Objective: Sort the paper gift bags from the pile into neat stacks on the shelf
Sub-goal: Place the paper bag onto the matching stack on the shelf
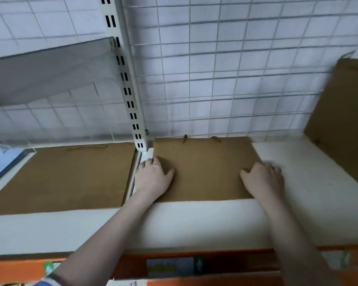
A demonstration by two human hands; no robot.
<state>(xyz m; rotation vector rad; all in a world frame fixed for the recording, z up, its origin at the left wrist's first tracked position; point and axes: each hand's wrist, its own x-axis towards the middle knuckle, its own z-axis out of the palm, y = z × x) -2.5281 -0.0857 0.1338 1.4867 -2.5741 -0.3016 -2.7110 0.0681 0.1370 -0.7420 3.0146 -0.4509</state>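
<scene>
1. A flat brown paper bag (205,168) lay on the smooth white shelf (194,219), its top against the wire grid wall (225,79)
2. The left hand (153,174) rested on its left edge, fingers curled over the side
3. The right hand (262,176) pressed its right edge, fingers bent, maybe gripping; too blurry to tell
4. Another brown bag (60,178) lay flat to the left
</scene>
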